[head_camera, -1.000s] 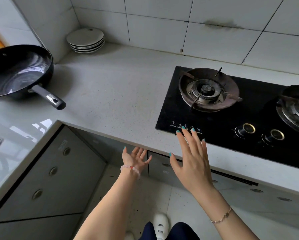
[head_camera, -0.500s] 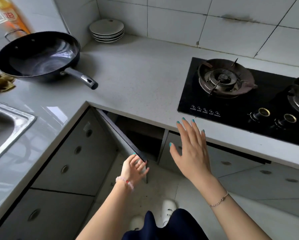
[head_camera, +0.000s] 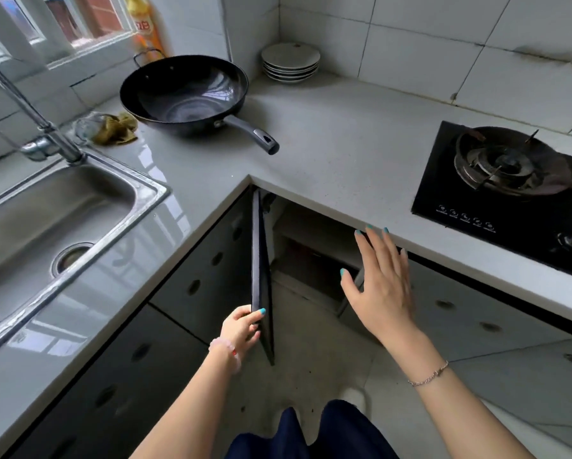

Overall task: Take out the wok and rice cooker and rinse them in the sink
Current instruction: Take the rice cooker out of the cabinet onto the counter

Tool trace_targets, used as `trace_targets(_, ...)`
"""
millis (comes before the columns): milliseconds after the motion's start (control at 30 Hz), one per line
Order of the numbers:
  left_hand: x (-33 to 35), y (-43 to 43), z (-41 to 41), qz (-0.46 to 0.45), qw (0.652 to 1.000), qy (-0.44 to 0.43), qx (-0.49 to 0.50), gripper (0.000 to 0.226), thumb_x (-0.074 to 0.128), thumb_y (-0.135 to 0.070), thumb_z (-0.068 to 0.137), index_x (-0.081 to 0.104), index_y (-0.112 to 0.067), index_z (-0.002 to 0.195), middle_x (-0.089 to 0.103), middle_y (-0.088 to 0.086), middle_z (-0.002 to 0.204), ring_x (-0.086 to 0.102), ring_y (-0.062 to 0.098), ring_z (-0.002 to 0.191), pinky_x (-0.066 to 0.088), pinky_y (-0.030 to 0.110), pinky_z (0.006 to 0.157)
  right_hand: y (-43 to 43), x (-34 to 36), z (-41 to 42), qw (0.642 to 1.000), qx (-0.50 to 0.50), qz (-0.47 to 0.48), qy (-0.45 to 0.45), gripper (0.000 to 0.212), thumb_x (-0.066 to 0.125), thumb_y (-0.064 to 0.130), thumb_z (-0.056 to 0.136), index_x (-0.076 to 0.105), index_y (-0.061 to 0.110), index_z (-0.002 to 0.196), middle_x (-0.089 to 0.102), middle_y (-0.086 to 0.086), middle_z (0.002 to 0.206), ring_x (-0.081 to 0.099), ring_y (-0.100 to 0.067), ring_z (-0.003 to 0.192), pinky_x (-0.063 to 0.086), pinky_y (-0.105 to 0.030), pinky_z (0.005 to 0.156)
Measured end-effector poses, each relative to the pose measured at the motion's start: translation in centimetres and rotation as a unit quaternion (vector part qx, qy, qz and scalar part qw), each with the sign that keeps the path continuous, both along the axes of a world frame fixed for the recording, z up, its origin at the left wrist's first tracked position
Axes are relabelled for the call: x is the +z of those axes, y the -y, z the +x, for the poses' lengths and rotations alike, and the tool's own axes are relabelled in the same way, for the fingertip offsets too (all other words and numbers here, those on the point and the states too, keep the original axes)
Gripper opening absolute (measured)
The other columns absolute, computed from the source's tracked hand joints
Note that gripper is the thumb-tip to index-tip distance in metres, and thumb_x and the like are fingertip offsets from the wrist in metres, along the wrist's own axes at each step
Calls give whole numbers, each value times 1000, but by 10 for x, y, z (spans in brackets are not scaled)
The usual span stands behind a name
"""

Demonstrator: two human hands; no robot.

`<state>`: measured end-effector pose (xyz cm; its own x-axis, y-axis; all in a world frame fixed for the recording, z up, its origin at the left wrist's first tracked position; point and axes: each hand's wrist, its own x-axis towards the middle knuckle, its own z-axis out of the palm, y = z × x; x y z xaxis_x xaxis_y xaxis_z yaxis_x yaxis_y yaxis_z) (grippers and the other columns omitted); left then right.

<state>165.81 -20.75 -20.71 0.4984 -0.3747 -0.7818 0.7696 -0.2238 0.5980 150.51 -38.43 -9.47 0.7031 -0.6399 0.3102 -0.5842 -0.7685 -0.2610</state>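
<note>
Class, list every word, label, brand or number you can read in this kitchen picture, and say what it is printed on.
Yellow bottle by the window: red label characters, too blurred to read.
Gas stove control strip: white markings, too small to read.
No other text.

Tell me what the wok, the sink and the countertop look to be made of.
Wok: dark metal, likely coated or seasoned, with a soft sheen and ring marks inside. Sink: brushed stainless steel, by its grey reflective basin. Countertop: pale speckled stone or composite, glossy near the sink.
</note>
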Motion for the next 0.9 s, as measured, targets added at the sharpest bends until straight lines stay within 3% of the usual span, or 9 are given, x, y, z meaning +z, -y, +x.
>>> trace_targets(333, -3, -25, 27, 72, 993, 94, 25, 17, 70, -6, 81, 63, -16, 93, 62, -2, 84, 57, 7, 77, 46, 21, 66, -11, 1, 9, 1000, 6, 9, -20, 62, 52, 33, 88, 38, 8, 143, 33, -12, 151, 22, -30, 142, 21, -57, 112)
trace_targets(533, -6, -20, 25, 82, 992, 92, 26, 16, 70, -8, 81, 63, -19, 90, 62, -1, 86, 57, 12, 85, 47, 24, 70, -10, 0, 8, 1000, 7, 3, -23, 62, 54, 31, 88, 37, 8, 142, 33, -12, 151, 21, -30, 142, 20, -56, 113)
trace_targets(800, -5, 30, -11, 82, 994, 75, -22, 18, 69, -9, 82, 56, -19, 75, 65, 6, 92, 55, 16, 81, 45, 25, 60, -7, 0, 2, 1000, -10, 1, -13, 62, 47, 35, 86, 39, 8, 141, 35, -12, 150, 24, -30, 142, 22, -55, 112)
trace_targets(900, 4, 64, -30, 58, 996, 33, -54, 12, 61, -6, 87, 57, -17, 86, 66, 8, 94, 56, 15, 77, 47, 26, 63, 1, 2, -5, 1000, -22, -1, -7, 62, 47, 35, 85, 40, 9, 141, 35, -11, 149, 24, -29, 141, 23, -56, 112)
